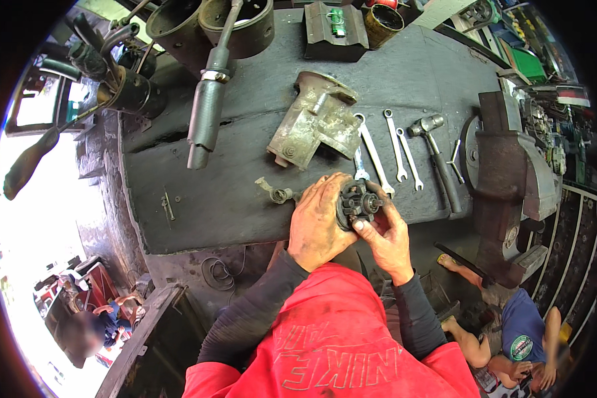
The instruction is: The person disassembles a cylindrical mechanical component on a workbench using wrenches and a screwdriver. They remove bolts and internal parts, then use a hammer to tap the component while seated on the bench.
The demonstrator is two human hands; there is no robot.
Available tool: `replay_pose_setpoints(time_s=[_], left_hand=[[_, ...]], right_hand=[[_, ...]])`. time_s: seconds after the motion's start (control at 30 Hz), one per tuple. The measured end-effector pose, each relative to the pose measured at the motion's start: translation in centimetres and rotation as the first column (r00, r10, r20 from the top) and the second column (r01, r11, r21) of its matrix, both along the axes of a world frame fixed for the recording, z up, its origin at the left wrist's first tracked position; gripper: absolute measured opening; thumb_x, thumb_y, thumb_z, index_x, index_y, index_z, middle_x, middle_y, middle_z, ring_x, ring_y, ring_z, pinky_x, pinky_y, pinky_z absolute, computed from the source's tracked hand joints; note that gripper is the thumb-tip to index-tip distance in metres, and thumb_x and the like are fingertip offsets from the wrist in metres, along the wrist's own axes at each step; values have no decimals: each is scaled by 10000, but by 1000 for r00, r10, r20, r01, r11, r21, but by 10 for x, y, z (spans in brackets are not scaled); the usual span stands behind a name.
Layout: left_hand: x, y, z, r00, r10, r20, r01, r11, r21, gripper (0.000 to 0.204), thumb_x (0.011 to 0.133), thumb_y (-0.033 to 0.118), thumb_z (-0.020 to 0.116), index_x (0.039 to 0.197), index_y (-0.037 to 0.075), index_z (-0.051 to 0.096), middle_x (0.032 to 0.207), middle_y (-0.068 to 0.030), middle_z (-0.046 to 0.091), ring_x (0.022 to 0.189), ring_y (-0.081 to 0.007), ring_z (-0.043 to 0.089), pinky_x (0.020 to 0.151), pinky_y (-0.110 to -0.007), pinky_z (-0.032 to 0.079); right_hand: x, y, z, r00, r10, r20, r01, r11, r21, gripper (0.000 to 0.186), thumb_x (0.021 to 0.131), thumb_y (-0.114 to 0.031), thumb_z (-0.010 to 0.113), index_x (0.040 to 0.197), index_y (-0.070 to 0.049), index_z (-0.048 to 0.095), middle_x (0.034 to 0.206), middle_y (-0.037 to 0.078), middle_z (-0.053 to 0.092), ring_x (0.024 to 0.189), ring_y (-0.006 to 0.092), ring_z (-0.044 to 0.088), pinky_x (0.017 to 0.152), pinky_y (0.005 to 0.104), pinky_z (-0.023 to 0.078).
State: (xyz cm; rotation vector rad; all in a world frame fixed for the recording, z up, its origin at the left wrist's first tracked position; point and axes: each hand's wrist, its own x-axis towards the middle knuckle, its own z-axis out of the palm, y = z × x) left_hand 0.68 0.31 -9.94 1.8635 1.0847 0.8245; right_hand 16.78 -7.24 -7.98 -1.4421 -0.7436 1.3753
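Close to the bench's front edge, my left hand wraps its fingers round a dark, round metal machine part with blocky lugs and a short central shaft. My right hand grips the same part from the other side, its thumb pressed against the lugged face. Just left of my hands lies a small metal fitting with a ring and an arm. A worn cast-metal housing rests on the bench beyond them. The end of one wrench lies near my right fingers.
Two shorter wrenches, a hammer and a vise are to the right on the dark workbench. Metal cylinders stand at the back left. Small pins lie at left. A person sits low at right.
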Motion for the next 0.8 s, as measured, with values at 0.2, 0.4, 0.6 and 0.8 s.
replay_pose_setpoints(time_s=[0.2, 0.4, 0.6, 0.8], left_hand=[[2, 1, -2, 998, -24, -54, 24, 1000, -4, 872, 649, 248, 940, 1403, 31, 559, 1348, -200, 666, 1256, -419, 638, 1121, -491, 489], [-3, -3, 2, 998, -29, -59, 24, 996, -91, 915, 665, 295, 958, 1434, 27, 541, 1391, -211, 642, 1301, -422, 612, 1116, -491, 491], [-29, -5, 16, 999, -17, 41, 23, 987, -159, 969, 622, 293, 1016, 1429, 28, 549, 1360, -178, 663, 1188, -343, 695, 1036, -415, 559], [-57, -12, 32, 990, -24, 142, 62, 960, -272, 834, 672, 143, 955, 1395, 22, 559, 1337, -152, 650, 1216, -295, 668, 1072, -424, 526]], right_hand=[[3, -1, -4, 998, -24, -52, 25, 999, 27, 778, 956, -29, 782, 1612, 48, 369, 1548, 167, 526, 1380, 224, 565, 1136, 361, 511], [1, -3, -6, 992, 35, 122, -36, 999, 6, 816, 932, -136, 831, 1620, -26, 406, 1536, 152, 562, 1324, 215, 613, 1075, 362, 553], [-5, -10, 4, 936, 186, 299, -213, 975, 62, 894, 907, -304, 858, 1649, -130, 390, 1611, 153, 504, 1382, 293, 581, 1042, 418, 567], [22, -56, 4, 875, 202, 439, -144, 976, -162, 791, 958, -499, 758, 1611, -170, 455, 1425, 173, 644, 1141, 290, 711, 920, 383, 581]])
